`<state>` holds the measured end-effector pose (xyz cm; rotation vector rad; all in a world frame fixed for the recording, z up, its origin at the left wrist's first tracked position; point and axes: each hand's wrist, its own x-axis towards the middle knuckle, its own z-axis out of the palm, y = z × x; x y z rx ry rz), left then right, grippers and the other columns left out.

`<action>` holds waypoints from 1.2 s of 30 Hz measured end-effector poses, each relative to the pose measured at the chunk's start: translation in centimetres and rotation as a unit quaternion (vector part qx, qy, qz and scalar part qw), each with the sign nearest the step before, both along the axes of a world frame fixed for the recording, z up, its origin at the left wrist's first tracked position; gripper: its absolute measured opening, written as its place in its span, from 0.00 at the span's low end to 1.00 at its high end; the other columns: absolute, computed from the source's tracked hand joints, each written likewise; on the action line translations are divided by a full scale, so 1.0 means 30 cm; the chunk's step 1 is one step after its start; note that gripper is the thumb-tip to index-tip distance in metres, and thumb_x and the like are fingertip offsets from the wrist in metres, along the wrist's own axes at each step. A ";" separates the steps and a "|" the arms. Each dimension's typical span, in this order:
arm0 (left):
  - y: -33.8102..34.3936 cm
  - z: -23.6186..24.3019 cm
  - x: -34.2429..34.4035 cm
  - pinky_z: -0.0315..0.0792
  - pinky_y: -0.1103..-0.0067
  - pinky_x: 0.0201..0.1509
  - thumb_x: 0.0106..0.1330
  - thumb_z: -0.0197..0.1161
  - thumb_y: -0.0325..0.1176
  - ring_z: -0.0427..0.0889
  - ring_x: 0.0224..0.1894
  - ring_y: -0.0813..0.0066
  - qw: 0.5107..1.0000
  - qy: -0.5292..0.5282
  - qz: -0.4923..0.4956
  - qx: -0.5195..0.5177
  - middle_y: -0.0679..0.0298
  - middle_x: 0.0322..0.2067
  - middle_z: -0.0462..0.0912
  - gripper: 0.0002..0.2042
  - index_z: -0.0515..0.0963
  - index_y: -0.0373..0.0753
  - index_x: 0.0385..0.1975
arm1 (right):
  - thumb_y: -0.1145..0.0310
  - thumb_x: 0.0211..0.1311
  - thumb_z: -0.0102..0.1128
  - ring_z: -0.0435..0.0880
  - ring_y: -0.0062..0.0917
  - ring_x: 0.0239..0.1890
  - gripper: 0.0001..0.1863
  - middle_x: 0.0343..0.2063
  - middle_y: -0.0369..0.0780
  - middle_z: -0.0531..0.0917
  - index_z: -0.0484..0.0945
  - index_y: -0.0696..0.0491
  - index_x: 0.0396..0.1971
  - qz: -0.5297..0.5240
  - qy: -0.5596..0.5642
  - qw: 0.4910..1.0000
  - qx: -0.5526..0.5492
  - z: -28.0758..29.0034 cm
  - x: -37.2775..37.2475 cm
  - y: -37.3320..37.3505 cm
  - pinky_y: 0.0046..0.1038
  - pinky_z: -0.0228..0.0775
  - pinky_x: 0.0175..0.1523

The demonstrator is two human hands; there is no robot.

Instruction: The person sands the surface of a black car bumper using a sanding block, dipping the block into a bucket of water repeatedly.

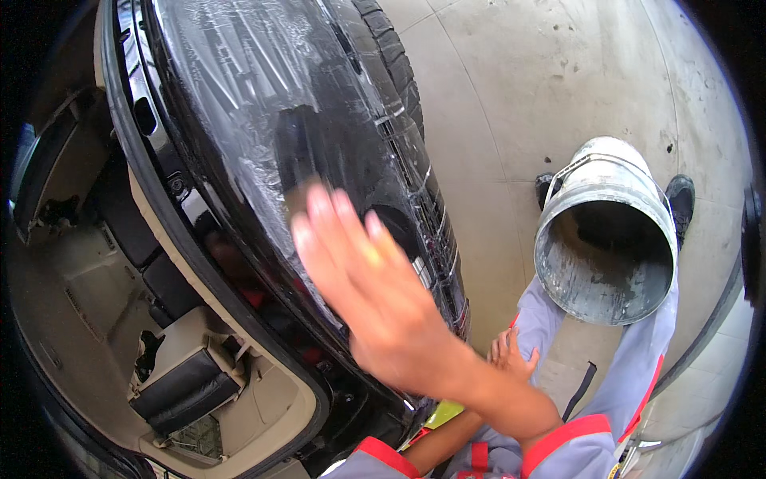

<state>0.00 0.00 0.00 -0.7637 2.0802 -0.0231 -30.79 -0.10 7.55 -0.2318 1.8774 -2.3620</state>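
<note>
My right hand (383, 295) reaches over the black rear bumper (343, 148) of a car, its fingers stretched out and blurred by motion. A brownish smear shows at its fingertips; I cannot make out whether anything lies under them. Milky streaks cover much of the bumper's top, with a darker, smoother patch just beyond the fingers. Crossed beneath the right forearm, my left arm leads to my left hand (515, 357), which rests with fingers apart on my grey trouser leg (542, 314).
A worn whitish bucket (606, 172) stands between my legs, its mouth towards me and its inside stained dark. Left of the bumper, the open car boot (104, 295) holds a beige-and-black box-like piece (183, 383). A tyre (391, 52) lies along the bumper's far right side, above pale floor (511, 80).
</note>
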 end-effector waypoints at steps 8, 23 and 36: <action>0.003 0.005 0.084 0.70 0.57 0.62 0.58 0.70 0.51 0.75 0.60 0.51 0.982 0.175 -0.064 0.010 0.54 0.58 0.75 0.35 0.72 0.38 0.62 | 0.75 0.66 0.46 0.65 0.48 0.73 0.30 0.71 0.56 0.65 0.64 0.65 0.69 -0.081 0.061 0.994 -0.047 -0.042 -0.214 0.001 0.46 0.60 0.73; -0.019 -0.014 0.025 0.70 0.56 0.63 0.56 0.70 0.50 0.74 0.61 0.49 0.999 0.046 -0.011 -0.004 0.53 0.58 0.75 0.35 0.72 0.38 0.62 | 0.73 0.70 0.44 0.72 0.45 0.70 0.25 0.67 0.55 0.72 0.74 0.64 0.63 -0.016 0.032 0.999 -0.022 0.013 -0.040 0.059 0.41 0.61 0.73; -0.016 -0.007 0.041 0.68 0.57 0.65 0.58 0.70 0.51 0.73 0.61 0.48 0.999 0.025 -0.029 -0.009 0.51 0.58 0.74 0.35 0.72 0.38 0.63 | 0.73 0.69 0.47 0.72 0.42 0.71 0.26 0.68 0.52 0.72 0.72 0.64 0.65 0.007 0.050 0.998 -0.026 0.005 -0.019 0.086 0.42 0.63 0.71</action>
